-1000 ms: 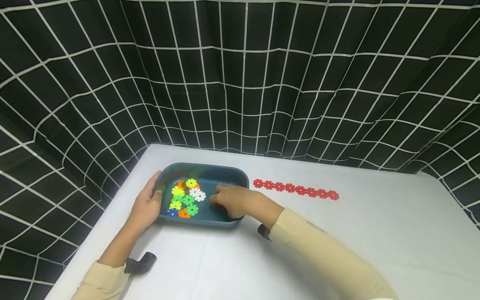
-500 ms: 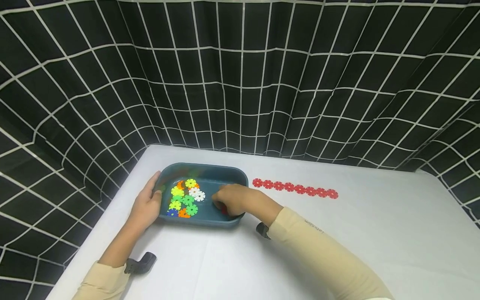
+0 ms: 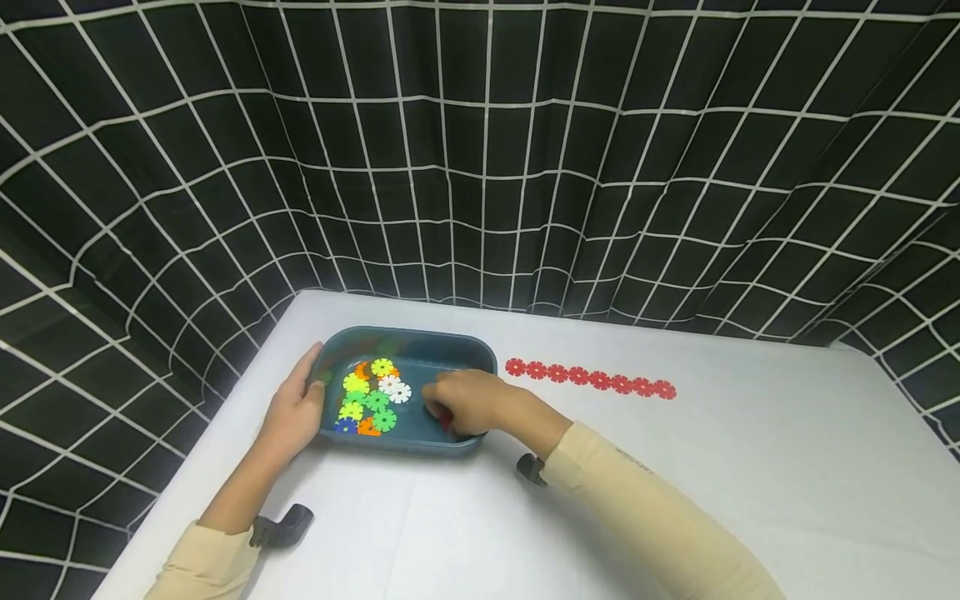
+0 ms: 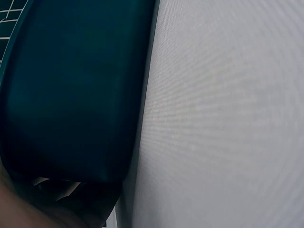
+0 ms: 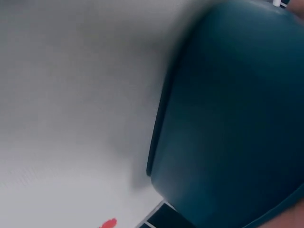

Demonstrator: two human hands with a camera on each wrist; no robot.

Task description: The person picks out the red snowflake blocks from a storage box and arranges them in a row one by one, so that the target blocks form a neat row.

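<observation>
A dark teal plastic tub stands on the white table with several notched, flower-shaped plastic discs in its left half: yellow, green, orange, white and blue. My left hand grips the tub's left end, its thumb at the rim. Inside the right half of the tub is my right hand, fingers curled down; a red disc shows at its fingertips, mostly covered by the hand. Both wrist views show mainly the tub's outer wall, and the right wrist view its other end.
A straight row of several red discs lies on the white tabletop, right of the tub. Behind and to the left hangs a black curtain with a white grid. Each wrist wears a dark camera mount.
My right hand has shifted slightly within the tub's right half, and more of the red disc shows at its fingers. The left hand, tub and red row stay put.
</observation>
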